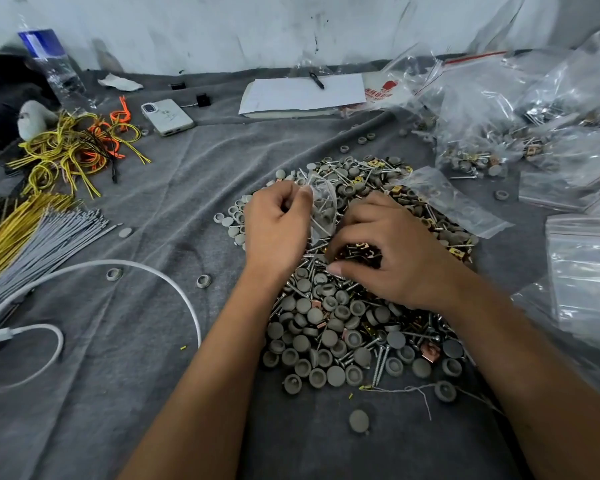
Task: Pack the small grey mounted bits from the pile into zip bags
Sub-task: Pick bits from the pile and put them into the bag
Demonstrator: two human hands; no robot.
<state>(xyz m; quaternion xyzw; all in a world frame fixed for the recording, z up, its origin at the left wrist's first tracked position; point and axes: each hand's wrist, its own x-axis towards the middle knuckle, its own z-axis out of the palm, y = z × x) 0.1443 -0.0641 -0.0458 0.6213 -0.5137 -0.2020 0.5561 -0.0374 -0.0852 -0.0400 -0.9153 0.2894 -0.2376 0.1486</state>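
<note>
Left hand: the left hand (277, 226) pinches the mouth of a small clear zip bag (321, 211) between thumb and fingers, holding it up over the pile.
Right hand: the right hand (383, 252) is curled down into the pile, fingertips gathering bits; exactly what it holds is hidden under the fingers.
Pile: the pile (347, 323) of grey caps, screws and brass clips lies on the grey cloth (153, 393), right under both hands.
Handling: the bits look light, hard and small (likely to roll or slip), best taken a few at a time by fingertip; the bag is limp and slick, so hold it at the zip edge.
Surroundings: filled bags (492, 133) heap at right, empty bags (586, 265) just beside the pile, cable ties (49, 237) and a white cable (136, 268) at left.
Obstacles: stray caps (359, 420) lie loose; nothing else crowds the hands.
</note>
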